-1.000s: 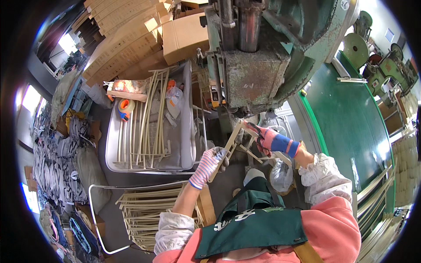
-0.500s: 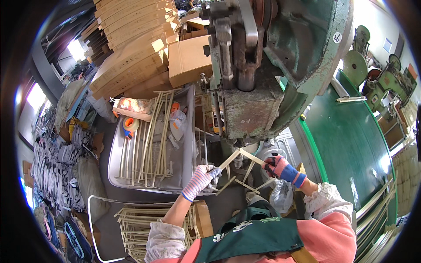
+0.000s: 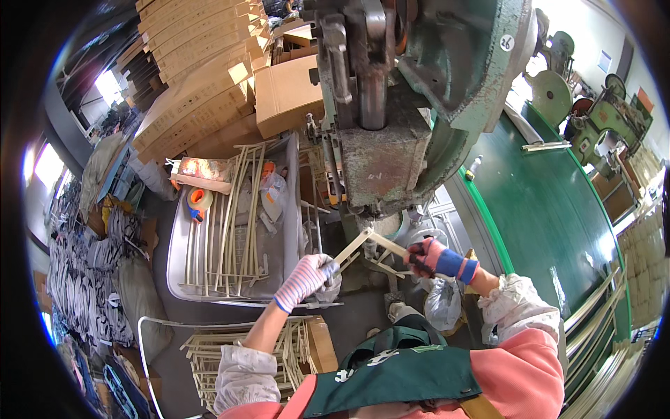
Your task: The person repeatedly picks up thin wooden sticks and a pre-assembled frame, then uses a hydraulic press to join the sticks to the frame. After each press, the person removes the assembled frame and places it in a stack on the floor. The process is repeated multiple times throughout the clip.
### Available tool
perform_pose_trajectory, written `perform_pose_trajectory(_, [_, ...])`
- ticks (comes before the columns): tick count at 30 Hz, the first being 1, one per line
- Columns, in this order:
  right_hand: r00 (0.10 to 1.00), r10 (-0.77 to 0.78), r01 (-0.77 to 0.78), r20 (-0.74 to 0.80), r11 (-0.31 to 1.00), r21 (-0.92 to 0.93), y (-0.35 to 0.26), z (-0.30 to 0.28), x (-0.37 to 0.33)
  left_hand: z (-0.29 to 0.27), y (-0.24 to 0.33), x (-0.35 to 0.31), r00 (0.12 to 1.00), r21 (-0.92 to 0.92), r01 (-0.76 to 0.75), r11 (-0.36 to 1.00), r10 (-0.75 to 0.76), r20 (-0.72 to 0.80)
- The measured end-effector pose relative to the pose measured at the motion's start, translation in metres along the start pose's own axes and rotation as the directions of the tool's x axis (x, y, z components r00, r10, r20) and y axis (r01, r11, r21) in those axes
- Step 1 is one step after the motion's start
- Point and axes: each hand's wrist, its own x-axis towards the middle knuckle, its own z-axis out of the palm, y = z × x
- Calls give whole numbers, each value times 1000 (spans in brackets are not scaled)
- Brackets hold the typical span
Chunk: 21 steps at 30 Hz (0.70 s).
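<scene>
Gloved fingers [image 3: 326, 268] of both hands clamped on a bent pale frame [image 3: 352, 248]

From where I stand, the person's left hand [image 3: 304, 279], in a striped glove, grips the end of one side of it; the right hand [image 3: 435, 259], in a pink-and-blue glove, has its fingers closed round the other. Both sides meet in a peak pointing away from the wearer, just under the head of a green press [image 3: 387, 164]; whether they touch, I can't tell. More thin pale pieces [image 3: 386, 268] show between the hands.

Off to the left, a whitish tub [image 3: 292, 188] holds long strips [image 3: 230, 230] and a tape roll [image 3: 201, 199]. Nearer on that side lies a heap of slats [image 3: 216, 363]. Right of everything runs a green table [image 3: 544, 202]. Far left, brown cartons [image 3: 192, 115] are piled high.
</scene>
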Motion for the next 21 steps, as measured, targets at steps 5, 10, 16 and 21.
perform_pose_trajectory(5, [935,-274,223,226,948,225,-9,41,-31,21,-27,-23,796,543,-41,838,356,-490])
perform_pose_trajectory(10, [863,-462,373,203,855,361,38,-46,-36,-35,-30,-110,626,342,-378,860,510,-590])
perform_pose_trajectory(16, [914,-80,20,-398,988,-154,196,-100,5,-171,-70,-235,65,515,-498,698,622,-781])
perform_pose_trajectory(21, [687,-719,492,-103,357,794,206,-82,35,-155,-150,-239,253,-2,-696,718,243,-936])
